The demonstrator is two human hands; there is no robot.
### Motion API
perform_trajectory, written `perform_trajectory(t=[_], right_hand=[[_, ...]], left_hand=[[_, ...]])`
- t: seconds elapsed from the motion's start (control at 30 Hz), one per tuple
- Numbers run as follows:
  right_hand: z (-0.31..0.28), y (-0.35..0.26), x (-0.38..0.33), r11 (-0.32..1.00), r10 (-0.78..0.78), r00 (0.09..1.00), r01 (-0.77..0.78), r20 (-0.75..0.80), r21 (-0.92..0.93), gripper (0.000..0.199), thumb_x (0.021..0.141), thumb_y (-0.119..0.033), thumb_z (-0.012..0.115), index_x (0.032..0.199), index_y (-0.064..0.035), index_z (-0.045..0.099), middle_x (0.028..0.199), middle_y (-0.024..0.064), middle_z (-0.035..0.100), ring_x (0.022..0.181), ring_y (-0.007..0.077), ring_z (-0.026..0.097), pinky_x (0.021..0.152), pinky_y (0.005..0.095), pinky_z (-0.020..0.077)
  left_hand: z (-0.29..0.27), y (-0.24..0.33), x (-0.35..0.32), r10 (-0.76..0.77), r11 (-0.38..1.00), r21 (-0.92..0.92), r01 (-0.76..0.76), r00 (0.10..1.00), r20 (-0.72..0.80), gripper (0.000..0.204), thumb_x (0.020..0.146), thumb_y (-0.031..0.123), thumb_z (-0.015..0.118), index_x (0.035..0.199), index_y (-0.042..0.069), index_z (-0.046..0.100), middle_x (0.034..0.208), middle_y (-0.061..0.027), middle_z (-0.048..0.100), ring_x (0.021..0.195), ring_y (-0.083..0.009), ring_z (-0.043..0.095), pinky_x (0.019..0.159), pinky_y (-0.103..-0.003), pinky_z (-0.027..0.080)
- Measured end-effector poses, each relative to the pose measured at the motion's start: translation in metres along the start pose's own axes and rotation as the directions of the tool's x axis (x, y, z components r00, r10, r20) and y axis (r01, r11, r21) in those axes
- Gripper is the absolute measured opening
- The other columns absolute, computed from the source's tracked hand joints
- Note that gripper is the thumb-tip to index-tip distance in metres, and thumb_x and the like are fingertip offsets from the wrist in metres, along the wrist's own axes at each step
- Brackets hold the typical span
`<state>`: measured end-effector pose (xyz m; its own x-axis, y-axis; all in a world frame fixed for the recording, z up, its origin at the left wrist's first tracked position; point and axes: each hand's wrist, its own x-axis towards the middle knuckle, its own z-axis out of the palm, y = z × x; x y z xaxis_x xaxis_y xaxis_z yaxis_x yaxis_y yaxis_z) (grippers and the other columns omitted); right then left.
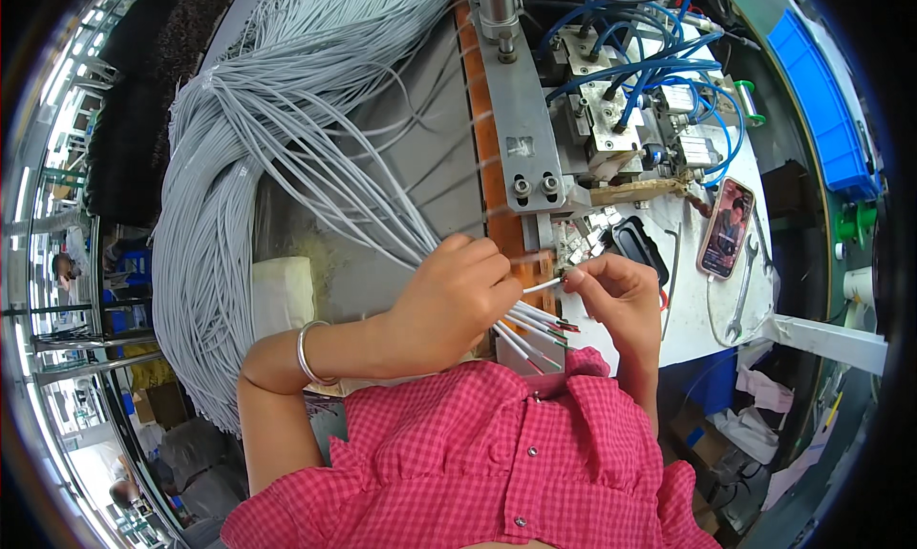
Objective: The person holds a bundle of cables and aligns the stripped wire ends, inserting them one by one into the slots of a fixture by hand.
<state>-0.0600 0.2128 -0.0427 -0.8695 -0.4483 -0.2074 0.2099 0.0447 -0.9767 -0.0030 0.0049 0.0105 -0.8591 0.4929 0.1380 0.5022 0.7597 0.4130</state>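
My left hand (457, 286) is closed around a bunch of light grey cables (382, 200), whose stripped ends (540, 334) stick out below it with thin red and green wires showing. One cable end (543, 286) stands apart from the bunch and runs across to my right hand (616, 291). The thumb and index finger of that hand pinch its tip, where a small dark part shows, too small to make out. Just beyond my right hand lie small metal pieces (585, 239) beside the press machine.
A large heap of grey cables (210, 253) covers the bench's left. A press machine (521, 119) with blue air hoses (659, 67) stands ahead. To the right lie a black tray (640, 246), a hex key (671, 282), a phone (728, 229) and a wrench (745, 291).
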Motion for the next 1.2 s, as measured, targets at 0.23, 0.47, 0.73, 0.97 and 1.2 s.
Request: perform_trajectory(t=[0.23,0.47,0.73,0.97,1.2], right_hand=[[0.003,0.011,0.015,0.992,0.084,0.996,-0.087,0.037,0.093,0.012,0.087,-0.011,0.058,0.079,-0.0012,0.056,0.064,-0.0023,0.054,0.047,0.0011,0.040,0.042,0.0170,0.0283],[-0.014,0.008,0.018,0.951,0.249,0.922,-0.290,0.297,0.102,0.008,0.086,-0.009,0.060,0.083,-0.0018,0.056,0.066,-0.0029,0.053,0.060,0.0010,0.049,0.051,0.0154,0.0352],[-0.001,0.004,0.002,0.986,-0.032,0.996,0.017,0.084,0.166,0.015,0.076,0.005,0.064,0.091,0.0023,0.062,0.072,0.0025,0.058,0.068,0.0062,0.054,0.061,0.0182,0.0415],[0.004,0.002,0.002,0.976,-0.082,0.996,0.073,0.036,0.206,0.010,0.075,0.006,0.065,0.085,0.0043,0.065,0.078,0.0044,0.061,0.070,0.0075,0.056,0.061,0.0185,0.0424],[0.009,-0.001,0.000,0.970,-0.075,0.997,0.071,0.009,0.234,0.009,0.075,0.007,0.065,0.085,0.0052,0.065,0.076,0.0057,0.062,0.063,0.0075,0.055,0.053,0.0181,0.0413]], left_hand=[[-0.002,0.000,0.002,-0.051,0.999,-0.019,0.050,0.996,-0.070,0.028,0.053,-0.005,0.058,0.080,0.004,0.054,0.070,-0.0084,0.046,0.073,-0.0269,0.048,0.066,-0.036,0.036],[0.006,-0.003,0.000,-0.042,0.999,0.002,0.042,0.999,-0.022,0.029,0.053,-0.003,0.059,0.080,0.004,0.054,0.069,-0.0085,0.047,0.072,-0.0272,0.049,0.066,-0.036,0.036],[-0.002,0.001,0.001,-0.072,0.997,0.028,0.073,0.997,-0.020,0.031,0.054,-0.001,0.059,0.084,0.004,0.055,0.069,-0.0084,0.048,0.071,-0.0268,0.049,0.063,-0.037,0.038],[-0.002,0.002,-0.001,-0.082,0.996,-0.036,0.083,0.996,0.018,0.035,0.053,-0.004,0.057,0.087,0.002,0.056,0.070,-0.0092,0.048,0.071,-0.0268,0.050,0.060,-0.038,0.039],[-0.005,0.002,0.001,-0.086,0.993,-0.084,0.082,0.996,-0.037,0.033,0.051,-0.005,0.056,0.084,0.001,0.055,0.071,-0.0103,0.046,0.072,-0.0290,0.048,0.060,-0.038,0.039]])
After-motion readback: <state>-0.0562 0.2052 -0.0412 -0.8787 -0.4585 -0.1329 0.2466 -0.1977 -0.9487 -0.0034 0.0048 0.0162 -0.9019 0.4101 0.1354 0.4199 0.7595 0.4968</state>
